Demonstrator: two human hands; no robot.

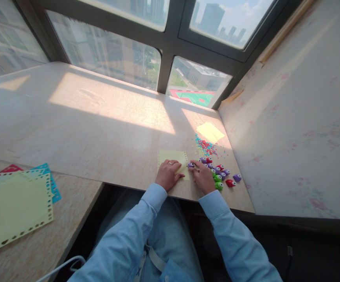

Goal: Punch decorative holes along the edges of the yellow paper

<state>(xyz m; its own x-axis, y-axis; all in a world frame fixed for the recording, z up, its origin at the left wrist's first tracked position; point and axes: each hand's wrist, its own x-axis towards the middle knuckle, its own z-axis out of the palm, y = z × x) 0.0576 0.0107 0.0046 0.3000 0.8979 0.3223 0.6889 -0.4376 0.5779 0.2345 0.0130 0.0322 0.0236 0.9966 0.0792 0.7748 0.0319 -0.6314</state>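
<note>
A pale yellow sheet (172,156) with small holes punched along its edges lies near the table's front edge. My left hand (169,174) rests on it with fingers spread, a ring on one finger. At the sheet's right edge, my right hand (202,176) has its fingers closed around a small purple punch (191,165). Several purple, red and green punches sit just right of that hand, among them a green punch (218,186) and a red punch (230,183). Whether the held punch grips the paper is too small to tell.
Blue and red paper bits (206,146) lie beyond the punches, beside a sunlit yellow stack (211,132). Punched sheets (17,207) in yellow, blue and red lie at the left. A papered wall (299,137) bounds the right side; windows stand behind.
</note>
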